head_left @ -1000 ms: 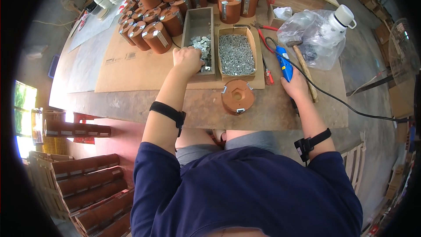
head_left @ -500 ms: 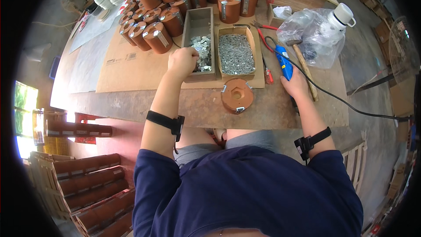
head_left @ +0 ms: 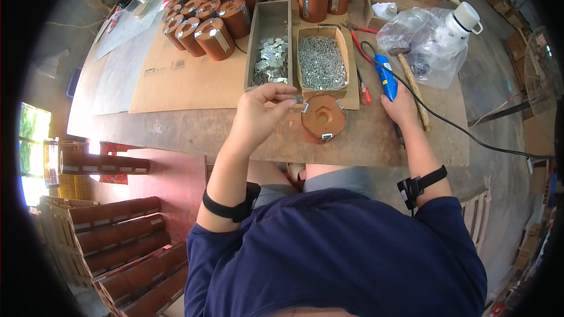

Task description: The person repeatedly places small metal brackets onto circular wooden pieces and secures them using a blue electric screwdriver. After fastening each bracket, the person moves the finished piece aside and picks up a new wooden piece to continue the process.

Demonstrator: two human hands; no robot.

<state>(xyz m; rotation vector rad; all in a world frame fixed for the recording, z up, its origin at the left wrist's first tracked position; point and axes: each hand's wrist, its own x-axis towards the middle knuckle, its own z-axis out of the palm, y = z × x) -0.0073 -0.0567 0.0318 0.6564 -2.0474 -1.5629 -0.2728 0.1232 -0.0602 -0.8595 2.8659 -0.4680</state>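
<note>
The workbench [head_left: 176,126] is worn, matt wood, partly covered by a sheet of plain brown cardboard [head_left: 176,76] that lies just behind its front edge. On the cardboard, a grey tray [head_left: 268,20] holds small bright metal clips and the cardboard box [head_left: 322,61] beside it holds dull silvery metal screws, while the brown hexagonal piece [head_left: 322,118] just in front of that box looks smooth and faintly glossy, with shiny metal clips on its rim. To the right of the box lie a glossy blue plastic power tool [head_left: 385,76], a wooden-handled hammer [head_left: 414,85] and a crinkled clear plastic bag [head_left: 420,38].
</note>
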